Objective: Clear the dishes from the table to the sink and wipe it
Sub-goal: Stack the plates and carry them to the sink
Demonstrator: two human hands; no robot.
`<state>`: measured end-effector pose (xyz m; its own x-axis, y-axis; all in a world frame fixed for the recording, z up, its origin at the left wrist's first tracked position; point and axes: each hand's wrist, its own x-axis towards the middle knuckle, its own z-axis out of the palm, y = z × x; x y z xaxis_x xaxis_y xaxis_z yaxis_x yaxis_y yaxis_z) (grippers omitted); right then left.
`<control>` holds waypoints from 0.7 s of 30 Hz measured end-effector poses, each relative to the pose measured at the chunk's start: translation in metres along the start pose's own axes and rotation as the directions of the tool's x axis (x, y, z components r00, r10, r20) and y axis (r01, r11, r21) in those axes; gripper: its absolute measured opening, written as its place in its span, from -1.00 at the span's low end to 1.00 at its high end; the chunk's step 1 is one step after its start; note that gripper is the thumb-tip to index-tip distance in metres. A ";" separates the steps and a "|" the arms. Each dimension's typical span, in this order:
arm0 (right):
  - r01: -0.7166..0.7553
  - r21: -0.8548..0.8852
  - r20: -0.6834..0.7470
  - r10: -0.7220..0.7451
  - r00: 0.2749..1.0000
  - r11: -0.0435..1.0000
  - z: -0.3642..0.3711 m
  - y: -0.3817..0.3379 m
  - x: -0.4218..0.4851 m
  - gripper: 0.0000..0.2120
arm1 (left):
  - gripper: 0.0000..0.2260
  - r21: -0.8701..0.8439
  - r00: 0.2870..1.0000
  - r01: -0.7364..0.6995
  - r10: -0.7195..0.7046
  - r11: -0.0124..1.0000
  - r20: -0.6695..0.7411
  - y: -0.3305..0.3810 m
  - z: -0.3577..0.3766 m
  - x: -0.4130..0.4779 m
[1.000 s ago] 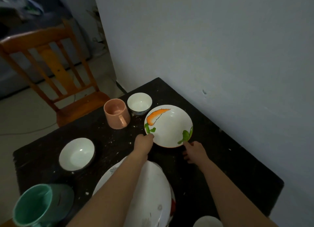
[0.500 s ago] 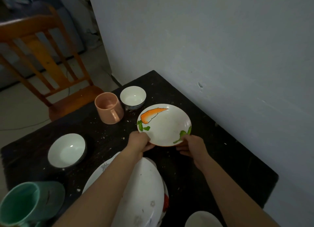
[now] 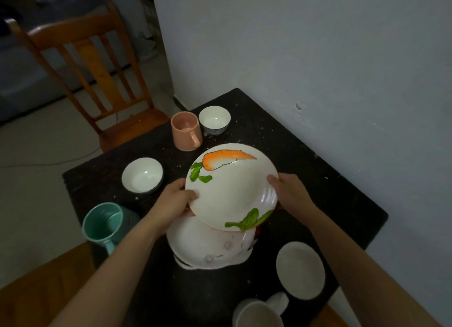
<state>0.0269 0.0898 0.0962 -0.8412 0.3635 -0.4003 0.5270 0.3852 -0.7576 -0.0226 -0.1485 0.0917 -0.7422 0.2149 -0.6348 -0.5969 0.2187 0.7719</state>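
Both hands hold a white plate painted with an orange carrot above the black table. My left hand grips its left rim and my right hand grips its right rim. The plate hangs tilted over a stack of white plates near the table's middle. Around it stand a pink mug, a small white bowl, a second white bowl, a teal mug, a white saucer and a white mug at the near edge.
A white wall runs along the table's right side. A wooden chair stands beyond the far left corner. Crumbs speckle the tabletop. Pale floor lies to the left and a wooden surface at the bottom left.
The carrot plate has been lifted off the table and brought toward me, over the stack of plates. Both hands came back with it.
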 end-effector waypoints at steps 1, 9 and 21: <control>-0.031 -0.041 0.044 0.032 0.999 0.999 0.008 0.001 -0.007 -0.73 | -0.79 0.086 0.997 -0.024 0.031 0.996 -0.074 -0.009 -0.005 -0.004; -0.101 -0.266 0.170 0.150 0.974 0.959 0.051 0.021 -0.024 -0.69 | -0.77 0.699 0.914 -0.076 0.330 0.711 -0.236 -0.059 -0.023 -0.021; -0.019 -0.636 0.129 0.130 0.983 0.772 0.055 0.015 -0.018 -0.67 | -0.67 0.880 0.929 0.002 0.325 0.475 -0.177 -0.063 -0.021 -0.023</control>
<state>0.0435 0.0424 0.0640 -0.7739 0.2980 -0.5588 0.4995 0.8297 -0.2493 0.0255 -0.1872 0.0586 -0.9373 0.1021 -0.3331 -0.0166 0.9419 0.3354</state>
